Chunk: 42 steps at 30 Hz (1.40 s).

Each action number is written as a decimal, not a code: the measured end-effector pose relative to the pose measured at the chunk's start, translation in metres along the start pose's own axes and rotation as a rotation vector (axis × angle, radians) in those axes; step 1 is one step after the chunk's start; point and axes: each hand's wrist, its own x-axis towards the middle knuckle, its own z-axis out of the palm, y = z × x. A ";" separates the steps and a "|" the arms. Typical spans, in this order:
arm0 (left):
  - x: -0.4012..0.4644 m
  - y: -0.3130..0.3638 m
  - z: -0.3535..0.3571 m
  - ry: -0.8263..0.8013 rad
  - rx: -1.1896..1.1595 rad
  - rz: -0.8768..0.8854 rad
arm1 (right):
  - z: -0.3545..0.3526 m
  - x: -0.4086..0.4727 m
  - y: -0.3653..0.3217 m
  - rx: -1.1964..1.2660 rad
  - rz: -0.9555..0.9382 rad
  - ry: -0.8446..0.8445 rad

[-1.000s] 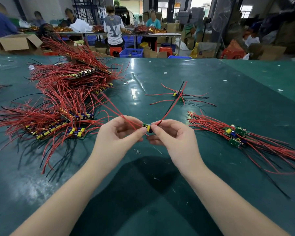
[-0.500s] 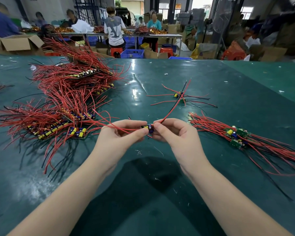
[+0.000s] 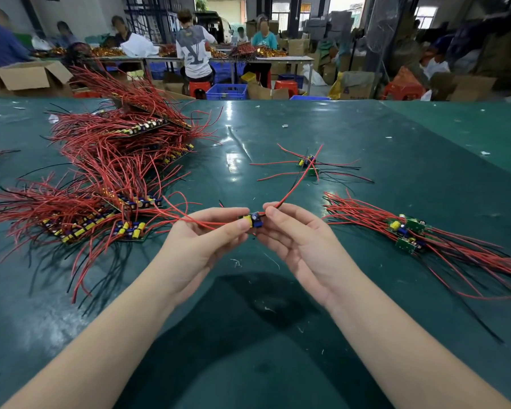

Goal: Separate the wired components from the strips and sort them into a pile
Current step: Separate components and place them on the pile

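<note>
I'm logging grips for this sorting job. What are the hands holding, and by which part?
Both hands, left hand and right hand, pinch one small wired board by its opposite ends.

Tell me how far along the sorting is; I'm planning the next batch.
Early. Done: a small pile of separated boards lies at right, two more loose ones farther back. In hand: left hand and right hand pinch one small wired board. Left: the big heap of strips at left.
</note>
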 end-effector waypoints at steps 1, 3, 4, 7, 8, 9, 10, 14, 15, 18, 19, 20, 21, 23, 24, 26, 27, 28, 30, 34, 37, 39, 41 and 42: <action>0.000 0.000 0.000 -0.004 -0.005 -0.006 | 0.000 0.000 0.000 0.012 0.021 0.000; 0.000 0.001 0.001 -0.014 -0.030 -0.019 | 0.001 -0.001 -0.001 0.032 0.048 -0.006; -0.001 0.001 0.001 -0.018 -0.043 -0.027 | 0.002 -0.001 -0.002 0.038 0.055 -0.013; -0.001 0.002 0.001 -0.022 -0.069 -0.049 | 0.002 -0.002 -0.003 0.036 0.071 -0.027; -0.001 0.003 0.001 -0.024 -0.072 -0.056 | 0.002 -0.002 -0.003 0.029 0.074 -0.026; -0.001 0.002 0.001 -0.025 -0.073 -0.063 | 0.002 -0.002 -0.003 0.020 0.074 -0.021; -0.001 0.002 0.001 -0.026 -0.075 -0.071 | 0.002 -0.002 -0.003 0.009 0.070 -0.013; 0.001 0.001 0.001 -0.014 -0.066 -0.085 | 0.000 -0.003 -0.001 -0.084 0.017 0.040; 0.001 0.001 0.002 -0.012 -0.053 -0.082 | 0.000 -0.003 -0.001 -0.103 0.001 0.046; 0.000 0.001 0.002 0.008 -0.023 -0.087 | -0.002 -0.003 -0.004 -0.109 -0.058 0.034; 0.000 0.002 0.002 0.016 -0.016 -0.099 | -0.002 -0.002 -0.006 -0.101 -0.073 0.023; 0.000 0.003 0.001 0.020 -0.007 -0.113 | -0.004 -0.001 -0.009 -0.091 -0.082 0.007; 0.000 0.005 0.000 0.020 -0.002 -0.129 | -0.005 0.000 -0.012 -0.087 -0.083 -0.013; 0.000 0.007 -0.001 0.018 -0.016 -0.159 | -0.006 0.001 -0.018 -0.095 -0.074 -0.057; 0.000 0.008 -0.001 0.018 -0.032 -0.174 | -0.007 0.001 -0.019 -0.098 -0.071 -0.072; 0.000 0.009 -0.001 0.016 -0.062 -0.194 | -0.007 0.001 -0.020 -0.102 -0.082 -0.078; 0.000 0.009 -0.001 0.015 -0.071 -0.199 | -0.008 0.001 -0.020 -0.109 -0.088 -0.069; 0.000 0.009 -0.001 0.014 -0.077 -0.199 | -0.008 0.001 -0.019 -0.116 -0.094 -0.054; -0.001 0.009 -0.002 0.013 -0.076 -0.190 | -0.008 0.001 -0.016 -0.112 -0.106 -0.011; -0.001 0.008 -0.002 0.001 -0.046 -0.154 | -0.005 0.000 -0.008 -0.094 -0.155 0.080; -0.001 0.006 -0.002 -0.003 -0.024 -0.138 | -0.003 -0.002 -0.003 -0.109 -0.194 0.150; -0.001 0.005 -0.002 -0.002 -0.010 -0.129 | -0.001 -0.004 0.000 -0.153 -0.240 0.189; -0.001 0.004 -0.002 -0.003 -0.014 -0.122 | 0.000 -0.005 0.003 -0.214 -0.293 0.215; 0.000 0.004 -0.001 0.000 -0.021 -0.119 | 0.001 -0.006 0.003 -0.230 -0.305 0.218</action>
